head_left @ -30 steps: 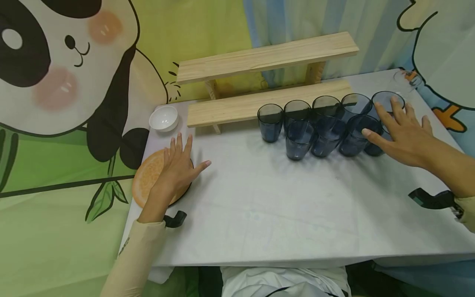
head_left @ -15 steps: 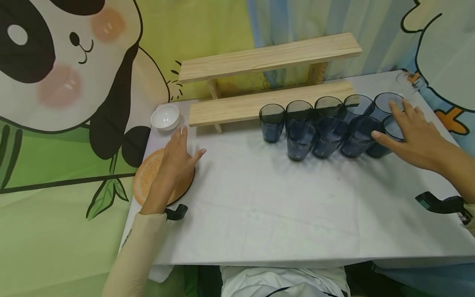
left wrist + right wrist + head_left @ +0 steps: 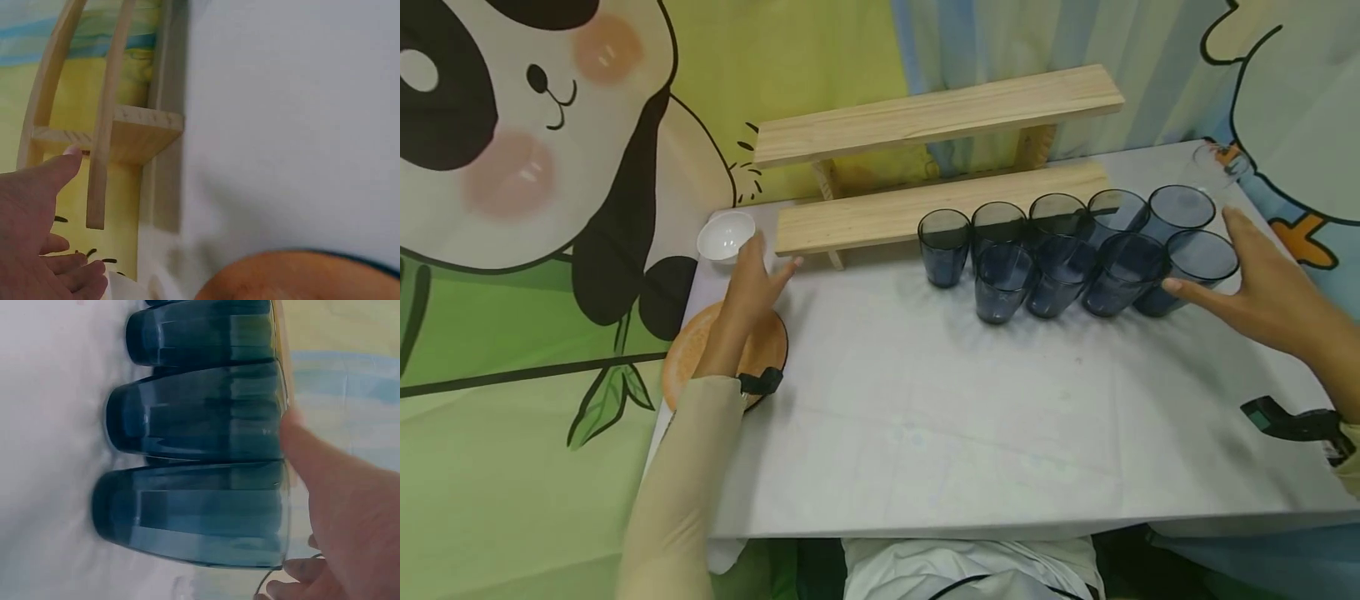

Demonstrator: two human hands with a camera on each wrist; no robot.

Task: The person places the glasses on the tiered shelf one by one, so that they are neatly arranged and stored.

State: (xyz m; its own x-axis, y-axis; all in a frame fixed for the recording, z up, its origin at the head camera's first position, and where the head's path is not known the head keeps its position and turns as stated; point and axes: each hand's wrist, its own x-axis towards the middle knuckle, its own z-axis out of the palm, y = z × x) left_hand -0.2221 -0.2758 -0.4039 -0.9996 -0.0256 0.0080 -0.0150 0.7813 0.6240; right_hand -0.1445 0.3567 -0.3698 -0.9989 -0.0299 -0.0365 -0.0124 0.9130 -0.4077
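Note:
My left hand (image 3: pixel 747 287) hovers over the far part of a round orange-patterned plate (image 3: pixel 685 354), its fingertips by the rim of a small white bowl (image 3: pixel 726 237). The thumb points away from the fingers. At the right, my right hand (image 3: pixel 1273 287) spreads around the top of the rightmost front glass (image 3: pixel 1198 258), thumb on the left and fingers on the right. In the right wrist view the thumb passes over the rims, while several fingertips lie near the nearest glass (image 3: pixel 194 512). Firm contact cannot be told. Several blue tinted glasses (image 3: pixel 1003 283) stand upright in two close rows.
A two-tier wooden shelf (image 3: pixel 940 117) stands behind the glasses at the back of the white-covered table (image 3: pixel 925 417). A clear glass object (image 3: pixel 1217 167) is at the far right corner. Printed curtains (image 3: pixel 820 67) hang close behind and at the left.
My left hand has moved away from me toward the white bowl, its fingers drawing closer together. My right hand has shifted right and lower, from above the glasses to around the rightmost front one.

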